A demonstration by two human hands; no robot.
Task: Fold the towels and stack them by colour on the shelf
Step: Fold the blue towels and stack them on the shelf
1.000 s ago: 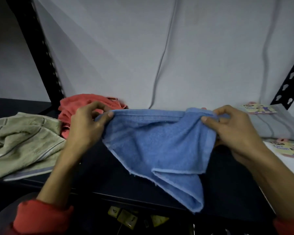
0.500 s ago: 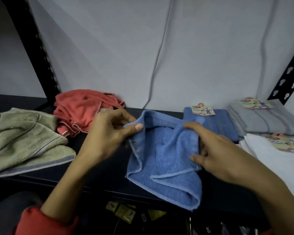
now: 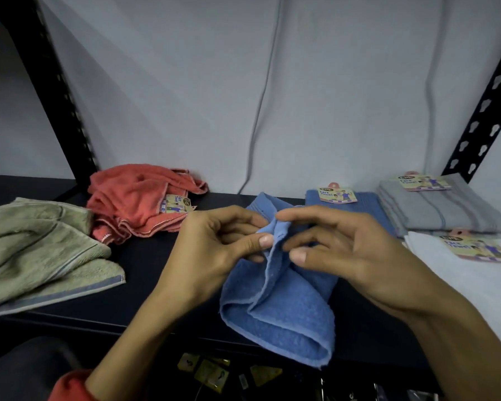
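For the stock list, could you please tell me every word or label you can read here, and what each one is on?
"ENE Face Towel": card tag on the folded blue towel.
"ENE Face Towel": tag on the grey towel.
"ENE Face Towel": tag on the white towel.
"ENE", sideways: tag on the red towel.
Smaller print: unreadable.

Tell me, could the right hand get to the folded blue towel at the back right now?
Probably not yet: the right hand pinches the blue towel; nothing blocks the folded blue towel behind it.
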